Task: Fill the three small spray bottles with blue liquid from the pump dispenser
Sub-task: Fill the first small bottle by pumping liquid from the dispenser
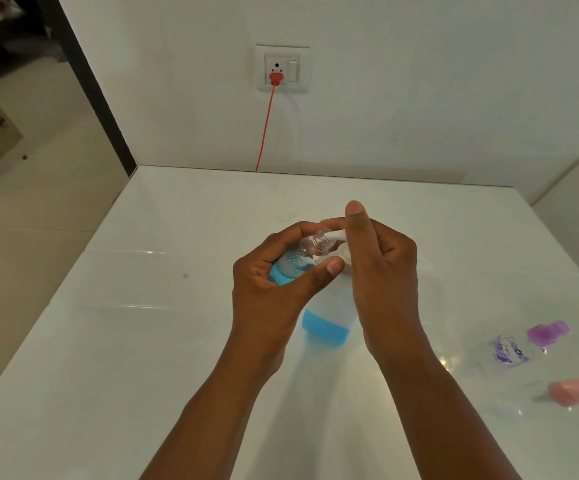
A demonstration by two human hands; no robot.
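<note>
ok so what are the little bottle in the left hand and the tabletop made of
Little bottle: looks like clear, glossy plastic, though glass can't be ruled out; blue liquid and bubbles show through its wall inside the left hand's grip. Tabletop: a hard, white, polished surface, maybe glass or lacquered board; it carries sharp light streaks and soft reflections.
</note>
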